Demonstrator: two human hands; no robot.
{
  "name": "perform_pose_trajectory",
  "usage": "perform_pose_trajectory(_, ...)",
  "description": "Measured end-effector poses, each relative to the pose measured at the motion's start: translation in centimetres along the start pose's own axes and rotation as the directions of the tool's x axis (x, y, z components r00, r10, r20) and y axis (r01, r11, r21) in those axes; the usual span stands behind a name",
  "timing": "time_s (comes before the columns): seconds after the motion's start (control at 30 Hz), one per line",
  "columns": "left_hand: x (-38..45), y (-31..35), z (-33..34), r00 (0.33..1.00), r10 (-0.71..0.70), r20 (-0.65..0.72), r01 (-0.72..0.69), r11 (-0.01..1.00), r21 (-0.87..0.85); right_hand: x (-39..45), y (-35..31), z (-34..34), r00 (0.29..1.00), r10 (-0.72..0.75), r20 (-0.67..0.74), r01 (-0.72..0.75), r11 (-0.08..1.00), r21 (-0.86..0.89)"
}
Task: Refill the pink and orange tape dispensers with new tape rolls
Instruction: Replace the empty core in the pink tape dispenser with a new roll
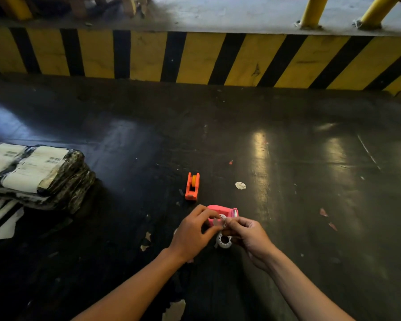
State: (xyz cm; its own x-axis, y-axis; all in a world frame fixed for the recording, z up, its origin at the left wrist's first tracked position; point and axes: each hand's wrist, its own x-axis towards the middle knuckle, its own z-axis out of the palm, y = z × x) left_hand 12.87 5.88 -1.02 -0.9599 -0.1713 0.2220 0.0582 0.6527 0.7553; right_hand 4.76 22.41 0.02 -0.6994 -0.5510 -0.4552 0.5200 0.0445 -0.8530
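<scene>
The pink tape dispenser point(222, 210) lies on the dark floor just behind my hands, partly hidden by them. My left hand point(192, 230) and my right hand point(248, 235) meet in front of it, fingertips pinching a small clear tape roll point(219, 221) between them. A second clear tape roll point(224, 240) lies on the floor under my right hand. The orange tape dispenser point(192, 186) stands further back, apart from both hands, with a yellowish roll inside it.
A stack of wrapped parcels with white labels point(35, 174) sits at the left. A yellow and black striped kerb point(195, 56) runs across the back. A small white disc point(240, 185) and paper scraps point(146, 242) lie on the floor.
</scene>
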Motion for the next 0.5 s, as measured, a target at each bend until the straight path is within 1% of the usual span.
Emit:
perform_pose_trajectory(0.1,-0.3,0.2,-0.2,0.999,-0.006,-0.031,0.006,1.000,-0.007,0.1,0.2,0.1,1.000,0.003,-0.014,-0.003,1.000,0.010)
perform_pose_trajectory(0.17,-0.5,0.4,-0.5,0.996,-0.030,-0.079,0.027,0.999,-0.039,0.2,0.2,-0.2,0.997,-0.026,-0.078,0.027,1.000,0.015)
perform_pose_trajectory(0.2,-0.6,0.5,-0.7,0.992,-0.054,-0.112,0.047,0.997,-0.063,0.3,0.2,-0.6,0.990,-0.065,-0.126,0.062,0.998,-0.028)
perform_pose_trajectory(0.23,-0.6,0.5,-0.9,0.987,-0.081,-0.142,0.070,0.994,-0.086,0.4,0.3,-1.3,0.976,-0.122,-0.179,0.101,0.987,-0.122)
perform_pose_trajectory(0.27,-0.6,0.5,-1.1,0.980,-0.109,-0.164,0.093,0.990,-0.103,0.6,0.4,-2.1,0.957,-0.183,-0.225,0.123,0.959,-0.256)
perform_pose_trajectory(0.3,-0.7,0.5,-1.3,0.974,-0.137,-0.180,0.117,0.986,-0.117,0.7,0.6,-2.9,0.938,-0.232,-0.257,0.113,0.906,-0.407)
perform_pose_trajectory(0.37,-1.0,0.2,-1.5,0.959,-0.207,-0.195,0.178,0.971,-0.158,0.6,1.2,-4.6,0.910,-0.290,-0.295,0.022,0.746,-0.665)
perform_pose_trajectory(0.43,-1.4,-0.3,-1.5,0.940,-0.285,-0.186,0.247,0.948,-0.201,0.2,2.1,-5.8,0.910,-0.328,-0.252,-0.029,0.558,-0.829)
perform_pose_trajectory(0.5,-1.8,-0.9,-1.3,0.922,-0.348,-0.167,0.310,0.926,-0.217,-0.2,3.1,-6.5,0.933,-0.318,-0.170,-0.031,0.398,-0.917)
